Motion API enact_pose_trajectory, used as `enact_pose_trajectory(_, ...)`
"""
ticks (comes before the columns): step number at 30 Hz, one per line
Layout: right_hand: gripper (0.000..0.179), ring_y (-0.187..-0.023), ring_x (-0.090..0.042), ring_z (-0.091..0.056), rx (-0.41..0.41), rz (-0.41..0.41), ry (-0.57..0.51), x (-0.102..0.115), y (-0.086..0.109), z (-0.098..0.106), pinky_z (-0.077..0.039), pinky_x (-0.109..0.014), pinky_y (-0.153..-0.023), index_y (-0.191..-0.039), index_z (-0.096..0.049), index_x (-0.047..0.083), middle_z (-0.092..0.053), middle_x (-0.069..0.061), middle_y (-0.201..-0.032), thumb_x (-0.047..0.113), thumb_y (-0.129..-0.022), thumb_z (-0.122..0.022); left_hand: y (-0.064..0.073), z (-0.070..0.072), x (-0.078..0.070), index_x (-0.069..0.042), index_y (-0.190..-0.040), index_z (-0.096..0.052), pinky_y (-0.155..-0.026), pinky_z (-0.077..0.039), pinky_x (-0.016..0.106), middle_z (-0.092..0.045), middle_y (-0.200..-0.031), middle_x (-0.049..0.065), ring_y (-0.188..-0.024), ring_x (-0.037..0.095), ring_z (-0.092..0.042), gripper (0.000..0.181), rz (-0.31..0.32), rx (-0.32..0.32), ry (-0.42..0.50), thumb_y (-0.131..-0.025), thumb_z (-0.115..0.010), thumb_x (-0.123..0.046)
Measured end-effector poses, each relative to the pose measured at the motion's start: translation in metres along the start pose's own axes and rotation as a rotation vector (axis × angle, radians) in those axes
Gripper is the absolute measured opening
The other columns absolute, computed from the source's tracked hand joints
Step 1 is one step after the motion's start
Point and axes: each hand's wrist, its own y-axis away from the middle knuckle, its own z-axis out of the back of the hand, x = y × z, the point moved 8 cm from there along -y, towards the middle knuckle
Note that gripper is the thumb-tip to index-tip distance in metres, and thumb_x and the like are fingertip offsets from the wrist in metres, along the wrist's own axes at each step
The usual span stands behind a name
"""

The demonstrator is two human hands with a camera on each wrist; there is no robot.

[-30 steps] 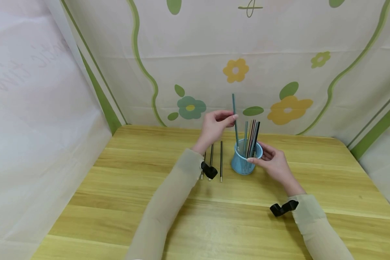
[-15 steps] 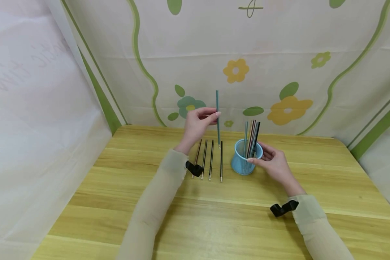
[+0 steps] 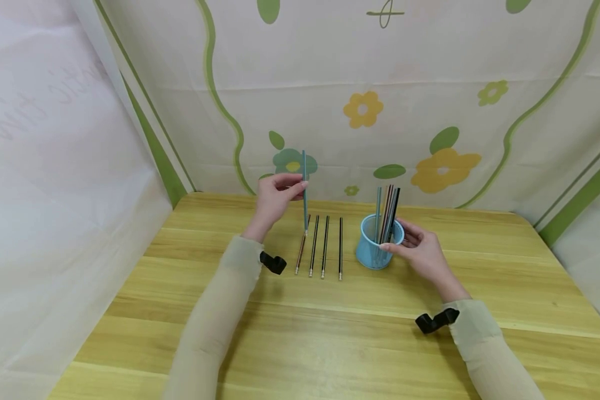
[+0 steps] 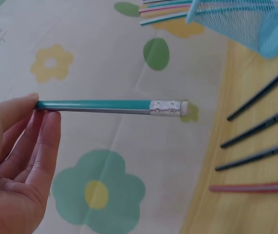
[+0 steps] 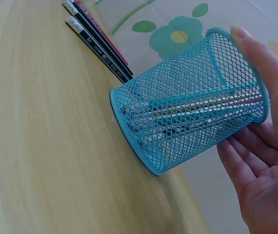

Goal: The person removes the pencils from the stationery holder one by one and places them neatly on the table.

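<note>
In the head view my left hand (image 3: 275,199) pinches a teal pencil (image 3: 304,166) between thumb and fingertips, above the table's far part. The left wrist view shows its white eraser (image 4: 184,108) and silver ferrule; in the head view that end points down. My right hand (image 3: 422,253) holds the rim of a light blue mesh pencil cup (image 3: 372,256), thumb on the near side and fingers round behind. Several pencils (image 5: 197,108) stand in the cup, eraser ends at the bottom. Left of it lie three black pencils (image 3: 340,250) and a reddish one (image 3: 300,255).
The wooden table (image 3: 330,344) ends at a back edge against a white curtain (image 3: 305,55) printed with flowers. Another white curtain (image 3: 45,222) hangs on the left. Black camera mounts (image 3: 273,262) sit on both wrists.
My left hand has drawn the teal pencil out of the cup and carried it left, over the reddish pencil. The right hand and cup have stayed in place.
</note>
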Motion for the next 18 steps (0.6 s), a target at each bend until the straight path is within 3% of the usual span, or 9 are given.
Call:
enact_pose_trajectory(5, 0.079, -0.127, -0.029, -0.057, 0.003, 0.001, 0.008, 0.0, 0.0, 0.0, -0.05, -0.016, -0.093, -0.152, -0.042, -0.001, -0.05, -0.024, -0.146, 0.018, -0.088, -0.084, 0.004, 0.015, 0.018, 0.001, -0.112, -0.074, -0.077, -0.062, 0.034, -0.073, -0.101, 0.013, -0.087, 0.027, -0.073, 0.023, 0.066, -0.005, -0.032, -0.092, -0.079, -0.01)
enact_pose_trajectory(11, 0.08, -0.127, -0.031, -0.056, 0.004, 0.0, 0.0, 0.002, 0.001, 0.0, -0.05, -0.017, -0.093, -0.152, -0.043, -0.001, -0.051, -0.023, -0.146, 0.017, -0.087, -0.085, 0.009, 0.025, 0.039, 0.006, -0.111, -0.073, -0.076, -0.062, 0.037, -0.073, -0.101, 0.017, -0.084, 0.028, -0.073, 0.024, 0.121, 0.021, -0.074, -0.092, -0.078, -0.006)
enact_pose_trajectory(18, 0.081, -0.129, -0.037, -0.054, 0.008, -0.002, -0.017, 0.004, 0.001, -0.001, -0.05, -0.017, -0.093, -0.152, -0.042, -0.001, -0.05, -0.024, -0.146, 0.017, -0.087, -0.085, 0.017, 0.03, 0.068, 0.004, -0.109, -0.074, -0.077, -0.062, 0.04, -0.073, -0.1, 0.017, -0.079, 0.025, -0.074, 0.022, 0.269, 0.084, -0.128, -0.091, -0.079, -0.007)
